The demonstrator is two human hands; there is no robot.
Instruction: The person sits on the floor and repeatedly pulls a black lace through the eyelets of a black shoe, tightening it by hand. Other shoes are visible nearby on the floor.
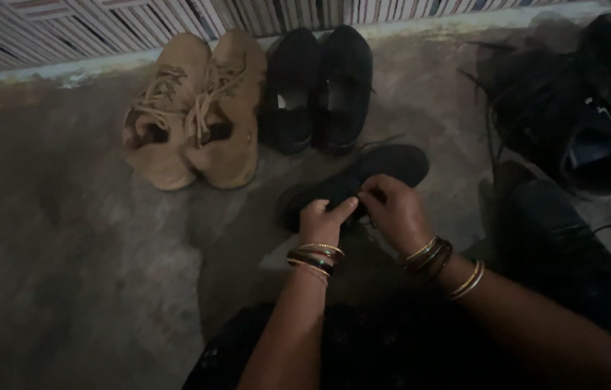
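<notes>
Hands: left hand (pixel 323 220) and right hand (pixel 392 209) are pinching the black shoe (pixel 363 177) at its middle, fingers pressed together.
Shoe: lying mid-floor (pixel 67 274).
Far edge: tan boots (pixel 193 108) and black pair (pixel 320 87) are lining the wall.
Room: floor at left is lying open.

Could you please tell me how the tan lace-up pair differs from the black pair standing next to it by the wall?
The tan pair is light brown with visible laces across the front; the black pair is dark and shows no laces from here. The tan pair looks taller and bulkier, and the black pair lower. Neither hand touches either pair: the left hand and right hand rest on a separate black shoe. Both pairs stand side by side on the floor.
</notes>
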